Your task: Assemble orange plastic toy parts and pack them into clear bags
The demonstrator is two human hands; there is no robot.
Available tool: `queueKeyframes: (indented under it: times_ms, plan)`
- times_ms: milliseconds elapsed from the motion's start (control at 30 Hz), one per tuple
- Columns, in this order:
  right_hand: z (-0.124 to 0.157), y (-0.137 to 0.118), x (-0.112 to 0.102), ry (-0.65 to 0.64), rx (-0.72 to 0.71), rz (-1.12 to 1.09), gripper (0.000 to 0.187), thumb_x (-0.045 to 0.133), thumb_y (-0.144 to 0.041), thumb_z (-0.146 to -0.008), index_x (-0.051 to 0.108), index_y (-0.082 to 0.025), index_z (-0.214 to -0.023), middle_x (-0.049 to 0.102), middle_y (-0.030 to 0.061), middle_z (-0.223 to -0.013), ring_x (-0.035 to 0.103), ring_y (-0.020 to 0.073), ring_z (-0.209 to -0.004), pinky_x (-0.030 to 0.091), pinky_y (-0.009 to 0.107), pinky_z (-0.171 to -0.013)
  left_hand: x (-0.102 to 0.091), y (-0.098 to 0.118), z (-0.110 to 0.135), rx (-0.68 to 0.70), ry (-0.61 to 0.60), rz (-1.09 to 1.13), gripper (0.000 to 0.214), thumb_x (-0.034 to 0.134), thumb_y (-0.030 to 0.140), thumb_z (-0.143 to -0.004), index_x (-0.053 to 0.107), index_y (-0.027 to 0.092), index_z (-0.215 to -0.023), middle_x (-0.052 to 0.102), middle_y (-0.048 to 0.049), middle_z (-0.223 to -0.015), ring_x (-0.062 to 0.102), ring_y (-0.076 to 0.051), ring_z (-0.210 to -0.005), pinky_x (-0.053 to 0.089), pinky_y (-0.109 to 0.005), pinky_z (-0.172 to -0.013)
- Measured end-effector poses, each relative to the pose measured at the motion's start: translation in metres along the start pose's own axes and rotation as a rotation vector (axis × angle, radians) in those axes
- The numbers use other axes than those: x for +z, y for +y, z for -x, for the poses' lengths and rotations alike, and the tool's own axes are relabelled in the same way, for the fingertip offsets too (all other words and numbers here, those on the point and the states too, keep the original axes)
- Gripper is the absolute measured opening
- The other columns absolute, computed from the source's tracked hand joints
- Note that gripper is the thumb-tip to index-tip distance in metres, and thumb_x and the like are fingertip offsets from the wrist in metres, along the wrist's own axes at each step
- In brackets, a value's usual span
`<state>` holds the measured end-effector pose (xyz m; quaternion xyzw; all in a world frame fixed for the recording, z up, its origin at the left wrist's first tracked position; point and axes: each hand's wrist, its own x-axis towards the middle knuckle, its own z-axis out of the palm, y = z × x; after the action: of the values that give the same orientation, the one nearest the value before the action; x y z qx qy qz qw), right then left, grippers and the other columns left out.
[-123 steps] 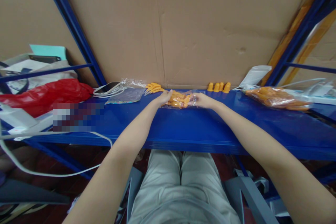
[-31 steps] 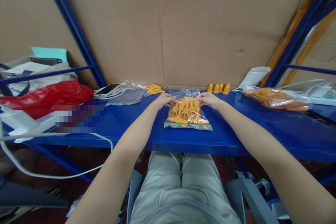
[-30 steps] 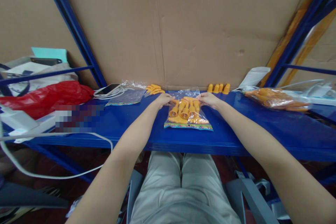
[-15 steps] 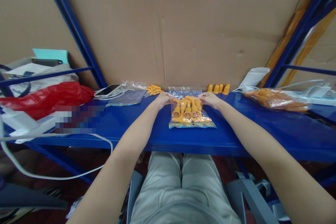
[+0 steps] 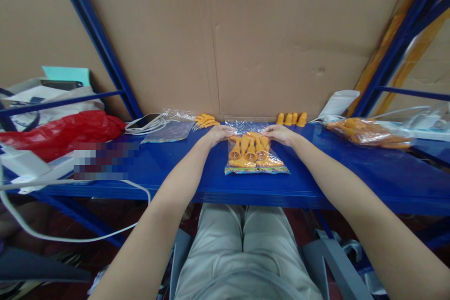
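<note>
- Fingers (image 5: 229, 130) of the left hand (image 5: 218, 134) are pinched on the left side of a clear bag (image 5: 258, 170), just above its middle.
- Fingers of the right hand (image 5: 281, 134) are clamped on the opposite side, level with the left; between the two runs the width of the film.
- The bag lies flat on the blue counter (image 5: 218, 183), mid-width. Inside it, orange pieces (image 5: 250, 147) sit side by side, flared open ends toward the person, with more along the bottom. Its printed bottom edge faces the front; the top flap reaches back close to the cardboard (image 5: 281, 33).
- Nearer the person, a strip of blue separates the printed edge from the counter's front edge; both forearms cross that edge, one either side.
- Behind the left hand, small orange pieces with chains (image 5: 205, 121) lie near the cardboard; beside them come a flat bag (image 5: 170, 132), a phone (image 5: 145, 121) and a coiled white cable (image 5: 153, 126).
- Behind the right hand, four orange cups (image 5: 294, 119) stand in a row.
- Farther right — past a broad stretch of blue — lies a filled bag (image 5: 369, 132), a white packet (image 5: 339, 103) leaning behind it.
- Far left, red plastic (image 5: 70, 132).
</note>
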<state>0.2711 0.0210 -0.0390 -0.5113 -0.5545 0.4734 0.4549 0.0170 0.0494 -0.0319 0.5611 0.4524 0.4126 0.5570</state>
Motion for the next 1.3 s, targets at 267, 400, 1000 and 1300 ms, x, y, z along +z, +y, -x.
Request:
queueKeyframes:
  times_ms: [267, 400, 1000, 1300]
  plan:
    - [-0.005, 0.006, -0.012, -0.086, -0.071, 0.022, 0.018, 0.081, -0.013, -0.067, 0.064, -0.016, -0.063, 0.066, -0.0004, -0.066, 0.059, 0.01, -0.064, 0.054, 0.028, -0.08, -0.007, -0.004, -0.006, 0.045, -0.026, -0.05, 0.019, 0.08, 0.002, -0.063, 0.075, 0.013, -0.078, 0.076, -0.0062, -0.078, 0.07, -0.015, -0.077, 0.054, -0.031, -0.087]
    - [-0.006, 0.007, -0.017, -0.106, -0.118, 0.041, 0.021, 0.085, -0.017, -0.061, 0.064, -0.017, -0.063, 0.066, -0.0007, -0.069, 0.06, 0.0107, -0.067, 0.053, 0.029, -0.082, -0.006, -0.003, -0.005, 0.082, -0.009, -0.106, 0.021, 0.085, 0.007, -0.059, 0.076, 0.013, -0.077, 0.077, -0.0074, -0.081, 0.071, -0.019, -0.082, 0.054, -0.034, -0.088]
    - [-0.001, 0.001, -0.015, -0.102, -0.074, 0.056, 0.014, 0.077, -0.008, -0.067, 0.078, -0.018, -0.076, 0.077, 0.0053, -0.086, 0.071, 0.0173, -0.084, 0.055, 0.036, -0.094, 0.002, 0.0, -0.003, 0.26, 0.066, -0.239, 0.012, 0.078, 0.003, -0.058, 0.073, 0.014, -0.06, 0.075, -0.005, -0.07, 0.07, -0.018, -0.076, 0.055, -0.037, -0.089]
    - [-0.007, 0.004, -0.008, 0.0, -0.165, 0.036, 0.011, 0.074, -0.006, -0.063, 0.075, -0.016, -0.067, 0.077, 0.0084, -0.097, 0.07, 0.0215, -0.098, 0.055, 0.036, -0.095, 0.008, 0.003, -0.002, 0.335, 0.174, -0.284, 0.025, 0.058, -0.007, -0.06, 0.07, 0.015, -0.053, 0.074, -0.0026, -0.066, 0.07, -0.017, -0.076, 0.055, -0.036, -0.09]
